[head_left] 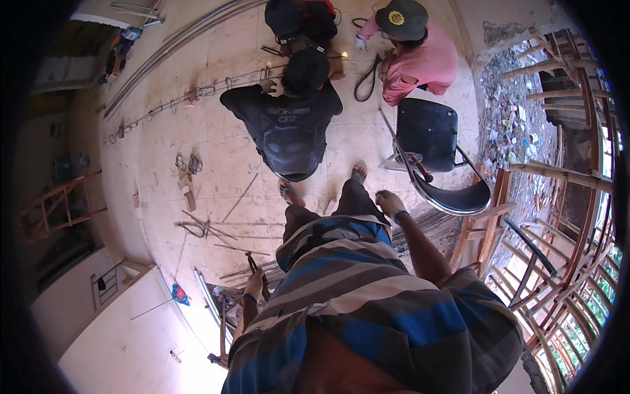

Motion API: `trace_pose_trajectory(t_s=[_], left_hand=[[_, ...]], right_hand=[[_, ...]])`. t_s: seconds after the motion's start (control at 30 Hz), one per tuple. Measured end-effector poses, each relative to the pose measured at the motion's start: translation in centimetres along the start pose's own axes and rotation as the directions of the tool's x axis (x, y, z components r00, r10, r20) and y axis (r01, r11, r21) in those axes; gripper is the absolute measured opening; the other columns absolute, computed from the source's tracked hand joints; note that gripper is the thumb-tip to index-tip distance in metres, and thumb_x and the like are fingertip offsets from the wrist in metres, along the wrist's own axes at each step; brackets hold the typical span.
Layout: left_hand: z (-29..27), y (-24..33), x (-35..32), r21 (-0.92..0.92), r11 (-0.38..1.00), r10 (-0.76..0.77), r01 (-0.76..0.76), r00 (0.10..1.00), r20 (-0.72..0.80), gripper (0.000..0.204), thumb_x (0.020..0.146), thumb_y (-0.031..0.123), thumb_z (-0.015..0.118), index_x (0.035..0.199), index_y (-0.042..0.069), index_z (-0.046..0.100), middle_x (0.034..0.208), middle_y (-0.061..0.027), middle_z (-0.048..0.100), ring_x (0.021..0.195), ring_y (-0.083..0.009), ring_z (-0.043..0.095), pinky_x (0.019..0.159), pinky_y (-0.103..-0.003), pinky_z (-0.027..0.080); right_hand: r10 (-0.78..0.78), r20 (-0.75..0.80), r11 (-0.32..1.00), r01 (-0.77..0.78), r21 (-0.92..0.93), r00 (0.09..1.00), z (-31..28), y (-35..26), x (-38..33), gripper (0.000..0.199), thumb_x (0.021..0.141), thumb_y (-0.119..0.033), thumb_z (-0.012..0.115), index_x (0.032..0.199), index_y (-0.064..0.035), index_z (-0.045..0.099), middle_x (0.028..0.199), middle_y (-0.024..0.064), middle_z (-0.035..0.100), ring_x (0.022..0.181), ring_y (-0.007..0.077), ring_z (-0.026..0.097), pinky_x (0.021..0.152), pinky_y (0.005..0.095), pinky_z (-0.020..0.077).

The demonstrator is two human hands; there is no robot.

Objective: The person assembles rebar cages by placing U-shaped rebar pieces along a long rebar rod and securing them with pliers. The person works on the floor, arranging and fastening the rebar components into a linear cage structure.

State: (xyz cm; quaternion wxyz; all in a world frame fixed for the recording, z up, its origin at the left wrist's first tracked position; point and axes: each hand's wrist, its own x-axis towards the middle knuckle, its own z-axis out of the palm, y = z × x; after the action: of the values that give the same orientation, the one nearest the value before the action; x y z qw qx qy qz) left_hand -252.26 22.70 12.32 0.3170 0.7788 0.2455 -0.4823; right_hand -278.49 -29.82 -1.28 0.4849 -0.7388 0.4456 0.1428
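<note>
My left hand (254,285), low at my left side, is closed around a dark pincer-like tool (251,262) whose jaws point away from me. Loosely bent, the fingers of my right hand (391,203) hang in front of my right thigh, and nothing shows in them. I stand in sandals on a dusty tiled floor (223,144). Ahead of me a person in a black shirt (289,131) sits low, one hand near a long row of steel bars with bent stirrups (177,102).
A person in pink (423,62) and another in dark clothes (298,20) crouch farther off. A black folding chair (426,134) stands at right. Loose rods (207,226) and bent stirrups (190,164) lie at left. Long bars (170,43) line the far left; timber framing (564,177) and rubble are at right.
</note>
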Motion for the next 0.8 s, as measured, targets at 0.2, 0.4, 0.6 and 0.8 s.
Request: trace_pose_trajectory(t_s=[0.2, 0.4, 0.6, 0.8], left_hand=[[8.0, 14.1, -5.2, -0.013, 0.922, 0.387, -0.386, 0.922, 0.033, 0.034, 0.110, 0.034, 0.052, 0.085, 0.011, 0.057, 0.079, 0.0021, 0.051, 0.071, -0.0101, 0.050, 0.068, -0.030, 0.046], [19.9, 26.4, -6.8, 0.020, 0.857, 0.491, -0.516, 0.827, 0.274, 0.039, 0.111, 0.036, 0.050, 0.106, 0.001, 0.065, 0.092, -0.0003, 0.060, 0.086, -0.0118, 0.057, 0.083, -0.029, 0.049], [30.6, 30.5, -1.6, 0.205, 0.834, 0.444, -0.512, 0.844, 0.303, 0.057, 0.107, 0.051, 0.049, 0.121, -0.001, 0.066, 0.098, -0.0063, 0.065, 0.091, -0.0154, 0.058, 0.081, -0.033, 0.048], [38.1, 34.3, 4.5, 0.343, 0.876, 0.186, -0.340, 0.893, 0.410, 0.067, 0.102, 0.059, 0.050, 0.109, -0.005, 0.068, 0.086, -0.0142, 0.070, 0.083, -0.0227, 0.068, 0.070, -0.040, 0.051]], right_hand=[[-0.335, 0.046, 0.925, 0.320, 0.203, 0.941, -3.2, -14.1, 0.5, 0.040, 0.093, -0.017, 0.057, 0.128, 0.0007, 0.065, 0.119, 0.0206, 0.073, 0.111, 0.0345, 0.071, 0.098, 0.0404, 0.0541], [-0.428, 0.323, 0.842, 0.242, 0.482, 0.844, -6.4, -22.3, -2.6, 0.072, 0.084, -0.012, 0.064, 0.151, 0.0026, 0.042, 0.130, 0.0259, 0.067, 0.117, 0.0359, 0.069, 0.100, 0.0385, 0.0542], [-0.196, 0.247, 0.884, 0.062, 0.463, 0.949, -5.5, -19.9, -0.7, 0.106, 0.074, -0.021, 0.076, 0.162, -0.0017, 0.019, 0.141, 0.0323, 0.056, 0.129, 0.0443, 0.059, 0.107, 0.0443, 0.0501], [0.013, 0.066, 0.960, -0.031, 0.279, 0.998, -3.8, -17.5, 5.0, 0.102, 0.077, -0.024, 0.075, 0.163, -0.0118, 0.022, 0.141, 0.0290, 0.057, 0.123, 0.0468, 0.061, 0.100, 0.0494, 0.0532]])
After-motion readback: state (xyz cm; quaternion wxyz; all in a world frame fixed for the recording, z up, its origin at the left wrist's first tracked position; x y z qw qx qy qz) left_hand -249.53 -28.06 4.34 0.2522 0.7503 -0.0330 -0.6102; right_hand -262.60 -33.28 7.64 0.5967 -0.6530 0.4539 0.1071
